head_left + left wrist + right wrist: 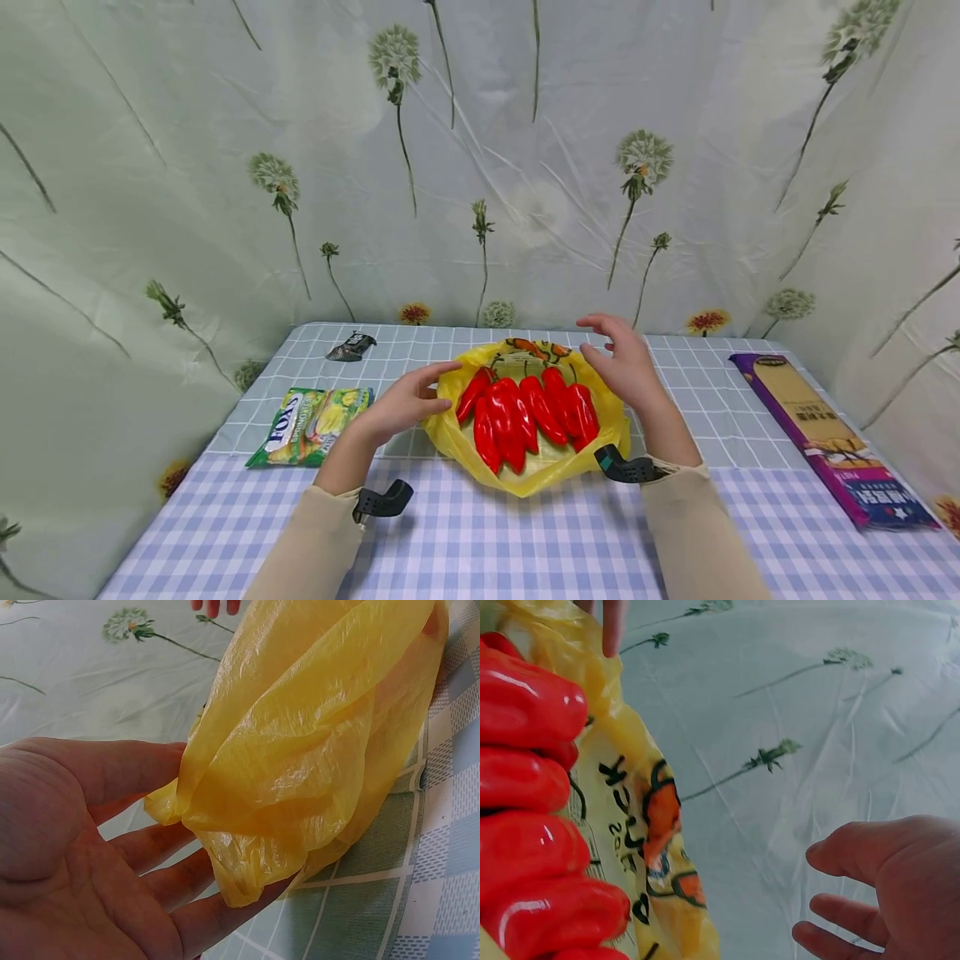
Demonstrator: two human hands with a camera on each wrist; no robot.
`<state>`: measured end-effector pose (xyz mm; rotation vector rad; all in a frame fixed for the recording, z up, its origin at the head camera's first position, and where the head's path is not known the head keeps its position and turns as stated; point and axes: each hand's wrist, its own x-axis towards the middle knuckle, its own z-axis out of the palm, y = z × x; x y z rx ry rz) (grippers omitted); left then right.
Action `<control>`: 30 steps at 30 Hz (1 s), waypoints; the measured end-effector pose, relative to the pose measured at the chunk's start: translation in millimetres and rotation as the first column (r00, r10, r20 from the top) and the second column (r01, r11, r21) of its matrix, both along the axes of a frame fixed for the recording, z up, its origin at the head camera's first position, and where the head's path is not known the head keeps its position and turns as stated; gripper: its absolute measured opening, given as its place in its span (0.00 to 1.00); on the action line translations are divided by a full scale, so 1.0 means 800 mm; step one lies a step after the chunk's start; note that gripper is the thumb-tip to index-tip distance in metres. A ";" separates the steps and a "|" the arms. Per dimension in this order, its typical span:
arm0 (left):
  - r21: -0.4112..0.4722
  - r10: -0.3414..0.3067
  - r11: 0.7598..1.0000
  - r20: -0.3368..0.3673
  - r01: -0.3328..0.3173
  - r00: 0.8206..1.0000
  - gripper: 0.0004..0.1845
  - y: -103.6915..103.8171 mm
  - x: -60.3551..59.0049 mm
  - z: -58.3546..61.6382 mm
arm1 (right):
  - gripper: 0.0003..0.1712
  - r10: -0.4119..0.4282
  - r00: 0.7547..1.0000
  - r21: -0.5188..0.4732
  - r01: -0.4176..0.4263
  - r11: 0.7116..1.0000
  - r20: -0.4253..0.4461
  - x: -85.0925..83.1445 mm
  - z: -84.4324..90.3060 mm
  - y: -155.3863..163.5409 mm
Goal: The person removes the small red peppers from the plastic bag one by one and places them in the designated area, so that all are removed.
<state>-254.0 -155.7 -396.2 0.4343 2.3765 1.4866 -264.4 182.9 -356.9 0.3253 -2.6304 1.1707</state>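
Note:
A yellow plastic bag [517,483] lies on the table with its mouth spread wide, and several glossy red peppers [507,412] rest inside it. At the bag's left rim is my left hand [405,404]; its thumb and fingers are apart and touch the plastic. In the left wrist view, the fingers [169,881] reach behind a crumpled fold of the bag [285,765], which hides some fingertips. My right hand [618,362] hovers over the bag's right rim with loosely bent fingers and holds nothing. The right wrist view shows that hand [907,885] apart from the bag.
A green FOX'S candy packet [311,427] lies left of the bag. Behind it is a small black wrapper [352,347]. A long purple and tan pasta package [832,442] lies at the right edge of the checked tablecloth [510,550]. A flowered curtain [540,167] hangs behind.

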 end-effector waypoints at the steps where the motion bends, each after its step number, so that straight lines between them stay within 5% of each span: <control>1: 0.002 0.002 1.000 0.001 -0.002 1.000 0.31 0.001 0.000 0.000 | 0.23 0.006 1.000 0.005 -0.006 1.000 -0.006 0.001 0.000 -0.003; 14: 0.009 0.011 1.000 0.011 -0.011 1.000 0.31 0.002 0.002 0.001 | 0.27 0.168 0.982 0.031 -0.171 0.985 0.083 0.005 -0.011 -0.046; 30: 0.006 -0.019 1.000 0.001 0.019 1.000 0.31 0.000 0.000 0.002 | 0.38 0.315 0.918 0.107 -0.348 0.931 0.241 0.013 -0.026 -0.081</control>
